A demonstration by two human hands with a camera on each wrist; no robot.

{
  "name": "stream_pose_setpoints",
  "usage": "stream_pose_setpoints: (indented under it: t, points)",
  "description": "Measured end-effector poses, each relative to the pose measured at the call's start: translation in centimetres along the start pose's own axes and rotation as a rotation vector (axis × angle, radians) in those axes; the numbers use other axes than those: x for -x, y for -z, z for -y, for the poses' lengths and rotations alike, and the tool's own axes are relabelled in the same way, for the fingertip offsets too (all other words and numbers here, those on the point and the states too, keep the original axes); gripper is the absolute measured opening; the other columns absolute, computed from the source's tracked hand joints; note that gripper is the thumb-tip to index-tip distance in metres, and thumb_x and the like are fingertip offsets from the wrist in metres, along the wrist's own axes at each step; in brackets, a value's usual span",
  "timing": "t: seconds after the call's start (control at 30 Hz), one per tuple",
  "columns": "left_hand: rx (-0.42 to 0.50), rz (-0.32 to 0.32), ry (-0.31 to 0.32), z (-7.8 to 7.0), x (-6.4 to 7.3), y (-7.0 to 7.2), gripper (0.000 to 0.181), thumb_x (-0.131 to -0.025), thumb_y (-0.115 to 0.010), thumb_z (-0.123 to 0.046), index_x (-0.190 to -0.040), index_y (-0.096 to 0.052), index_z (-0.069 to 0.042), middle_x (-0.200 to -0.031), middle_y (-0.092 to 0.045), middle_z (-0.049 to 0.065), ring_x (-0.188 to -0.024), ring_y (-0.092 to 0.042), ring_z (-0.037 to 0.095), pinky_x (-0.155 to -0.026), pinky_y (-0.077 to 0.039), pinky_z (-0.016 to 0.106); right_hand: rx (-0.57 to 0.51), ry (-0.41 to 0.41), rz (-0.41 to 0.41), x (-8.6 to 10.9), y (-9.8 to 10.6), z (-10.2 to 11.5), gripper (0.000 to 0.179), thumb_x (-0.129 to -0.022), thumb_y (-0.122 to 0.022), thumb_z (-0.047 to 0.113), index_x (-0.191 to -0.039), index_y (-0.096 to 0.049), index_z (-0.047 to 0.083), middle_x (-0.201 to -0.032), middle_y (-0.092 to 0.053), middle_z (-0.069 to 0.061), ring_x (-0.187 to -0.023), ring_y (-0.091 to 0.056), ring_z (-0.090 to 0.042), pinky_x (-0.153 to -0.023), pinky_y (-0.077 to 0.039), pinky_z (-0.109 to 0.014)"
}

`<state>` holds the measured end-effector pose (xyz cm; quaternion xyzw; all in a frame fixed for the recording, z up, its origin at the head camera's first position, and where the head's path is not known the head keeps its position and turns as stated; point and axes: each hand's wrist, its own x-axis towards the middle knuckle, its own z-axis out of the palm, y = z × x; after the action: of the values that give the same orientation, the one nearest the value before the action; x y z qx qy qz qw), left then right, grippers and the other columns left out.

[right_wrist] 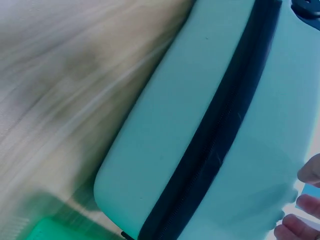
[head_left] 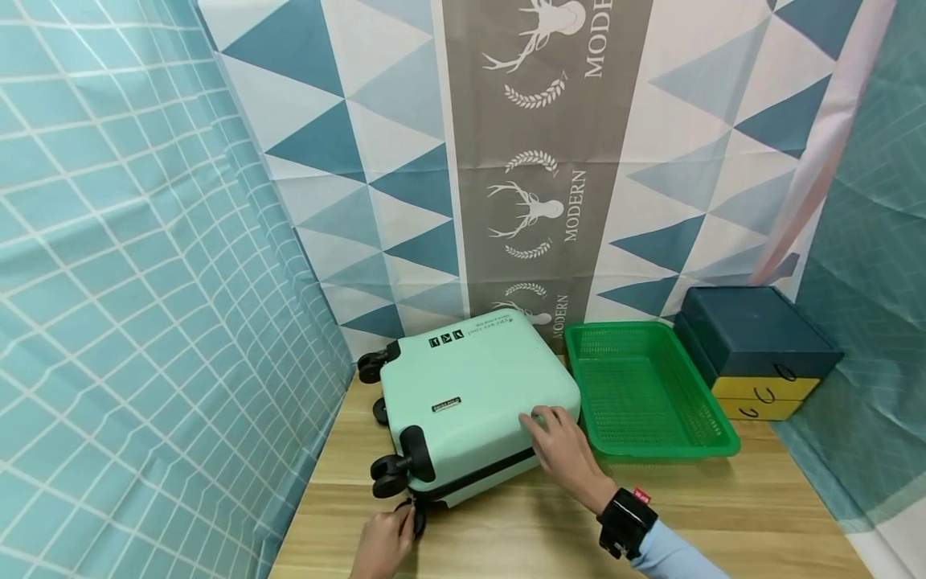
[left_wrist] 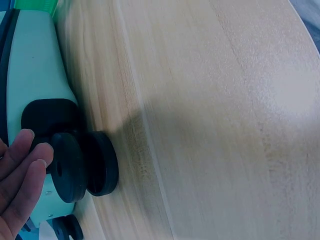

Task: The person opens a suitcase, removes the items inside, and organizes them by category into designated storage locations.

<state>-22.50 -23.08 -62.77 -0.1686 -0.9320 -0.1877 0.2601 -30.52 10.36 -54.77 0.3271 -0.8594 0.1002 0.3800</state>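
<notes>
A mint-green hard-shell suitcase lies flat on the wooden table, with black caster wheels on its left end and a dark zipper band round its side. My left hand is at the near lower wheel; the left wrist view shows its fingers nearly straight beside the wheel's housing, while the thumb is hidden there. My right hand rests its fingertips on the suitcase's near upper edge, close to the right corner. Only those fingertips enter the right wrist view, at its edge.
A green plastic basket stands right of the suitcase, near its corner. Beyond it is a dark blue box with yellow drawers. Patterned cloth hangs behind, and a tiled-print sheet borders the left. Bare wood shows in front.
</notes>
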Motion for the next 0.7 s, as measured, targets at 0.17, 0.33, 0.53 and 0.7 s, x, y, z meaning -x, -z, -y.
stream_pose_setpoints:
  t: [0.17, 0.33, 0.53, 0.7]
  points:
    - [0.016, 0.019, 0.028, -0.2, -0.1, 0.0, 0.024, -0.077, -0.066, -0.009, -0.060, -0.054, -0.022, -0.044, -0.030, -0.019, -0.037, -0.029, -0.006, -0.036, -0.025, 0.018, 0.064, -0.020, 0.032, 0.1, 0.5, 0.6, 0.034, -0.084, -0.053, 0.015, -0.117, -0.058, 0.008, -0.107, -0.053, -0.017, -0.094, -0.051, -0.033, -0.071, -0.046, -0.036]
    - [0.003, -0.019, -0.027, -0.4, -0.2, 0.1, 0.023, -0.075, -0.067, -0.009, -0.061, -0.054, -0.021, -0.043, -0.030, -0.018, -0.037, -0.030, -0.006, -0.035, -0.024, 0.018, 0.149, -0.036, 0.078, 0.1, 0.6, 1.0, 0.056, -0.067, -0.072, 0.013, -0.120, -0.055, 0.007, -0.113, -0.053, -0.019, -0.103, -0.050, -0.036, -0.084, -0.043, -0.040]
    - [0.027, -0.076, -0.154, -1.1, 0.0, -0.4, 0.020, -0.070, -0.069, -0.006, -0.061, -0.056, -0.017, -0.042, -0.032, -0.017, -0.038, -0.031, -0.008, -0.034, -0.024, 0.015, 0.170, -0.061, 0.085, 0.2, 0.3, 0.7, 0.058, -0.065, -0.074, 0.016, -0.119, -0.055, 0.005, -0.117, -0.052, -0.020, -0.108, -0.047, -0.038, -0.092, -0.034, -0.047]
    - [0.074, -0.065, -0.224, -2.3, 0.1, -1.0, 0.017, -0.068, -0.071, -0.005, -0.063, -0.058, -0.016, -0.046, -0.041, -0.014, -0.039, -0.041, -0.002, -0.036, -0.029, 0.016, 0.136, -0.113, 0.117, 0.3, 0.2, 0.0, 0.057, -0.068, -0.074, 0.014, -0.121, -0.054, 0.005, -0.123, -0.049, -0.019, -0.112, -0.045, -0.034, -0.091, -0.035, -0.045]
